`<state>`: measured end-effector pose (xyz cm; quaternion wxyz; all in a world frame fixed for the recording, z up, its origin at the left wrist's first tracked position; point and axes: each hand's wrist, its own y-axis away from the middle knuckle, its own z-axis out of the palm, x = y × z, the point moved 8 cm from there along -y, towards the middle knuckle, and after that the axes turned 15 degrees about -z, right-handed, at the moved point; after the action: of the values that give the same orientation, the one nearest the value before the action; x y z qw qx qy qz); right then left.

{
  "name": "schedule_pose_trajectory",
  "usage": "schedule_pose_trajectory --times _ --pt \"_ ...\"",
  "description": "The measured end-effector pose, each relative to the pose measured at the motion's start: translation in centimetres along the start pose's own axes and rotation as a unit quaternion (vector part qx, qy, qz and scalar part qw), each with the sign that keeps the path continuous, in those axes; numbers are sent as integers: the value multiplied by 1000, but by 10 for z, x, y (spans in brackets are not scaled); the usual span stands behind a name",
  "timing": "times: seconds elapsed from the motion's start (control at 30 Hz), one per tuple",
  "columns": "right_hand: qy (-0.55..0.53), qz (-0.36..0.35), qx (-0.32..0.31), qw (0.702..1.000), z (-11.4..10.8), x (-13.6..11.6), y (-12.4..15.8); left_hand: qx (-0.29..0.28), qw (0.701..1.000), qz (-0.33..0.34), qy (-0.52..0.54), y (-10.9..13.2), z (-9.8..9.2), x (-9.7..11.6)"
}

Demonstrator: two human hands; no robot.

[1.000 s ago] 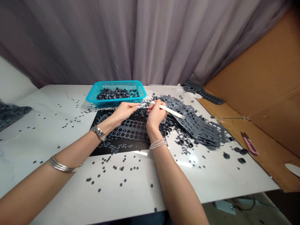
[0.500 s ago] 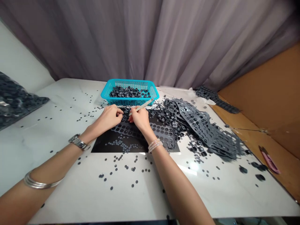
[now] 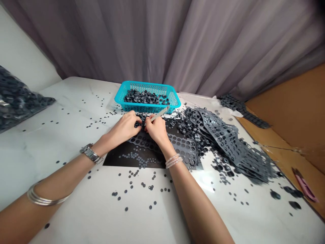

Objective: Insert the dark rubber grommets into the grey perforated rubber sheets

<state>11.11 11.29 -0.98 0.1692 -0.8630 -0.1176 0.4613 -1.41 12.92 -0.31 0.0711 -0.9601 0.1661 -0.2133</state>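
Note:
My right hand [image 3: 156, 129] is closed round a thin pale stick-like tool [image 3: 161, 112], its upper end slanting up and right towards the basket. The tool's lower end is hidden by my fingers. Close beside it, my left hand [image 3: 128, 124] has its fingers curled in over small black rubber pieces; what it pinches is too small to make out. Below both hands a grey rubber sheet with rows of round holes [image 3: 181, 146] lies on a black mat [image 3: 114, 158]. Small round discs [image 3: 138, 159] are scattered on the mat.
A turquoise basket [image 3: 149, 107] holding black ring-like pieces stands behind my hands. To the right are a heap of perforated rubber sheets [image 3: 223, 139] and pink-handled cutters [image 3: 306, 186]. A clear bag of black parts [image 3: 20, 98] sits at left. Loose discs dot the white table [image 3: 83, 210].
The camera has turned slightly left, so everything sits further right in view. My left fingers have opened a little around the small black pieces; the pale tool stays in my right hand.

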Motion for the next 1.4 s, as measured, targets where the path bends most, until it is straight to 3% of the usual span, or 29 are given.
schedule_pose_trajectory --times 0.3,0.37,0.43,0.5,0.57,0.63,0.73,0.8,0.93,1.3,1.4 --pt "64 -32 -16 997 0 -9 -2 0 999 7 38 3 -1 14" --pt "50 -19 -20 998 1 -7 -2 20 995 -35 92 5 -9 8" --pt "31 -9 -22 999 1 -5 -2 65 972 -115 197 8 -23 -8" --pt "7 -3 -17 1000 2 -2 -1 112 910 -194 349 14 -38 -28" --pt "-20 2 -7 1000 3 2 1 117 829 -235 495 18 -45 -42" --pt "-57 11 11 998 4 9 3 63 755 -261 598 18 -40 -47" --pt "-142 42 62 987 4 22 9 -55 650 -329 683 20 -17 -43" --pt "-197 61 103 973 2 29 13 -102 607 -360 701 24 -4 -38" --pt "-247 70 149 955 -1 34 16 -144 588 -369 705 29 5 -25" --pt "-261 68 141 953 0 33 19 -203 549 -364 724 36 6 -8" --pt "-262 67 142 952 2 33 20 -181 566 -352 723 28 -1 -12"
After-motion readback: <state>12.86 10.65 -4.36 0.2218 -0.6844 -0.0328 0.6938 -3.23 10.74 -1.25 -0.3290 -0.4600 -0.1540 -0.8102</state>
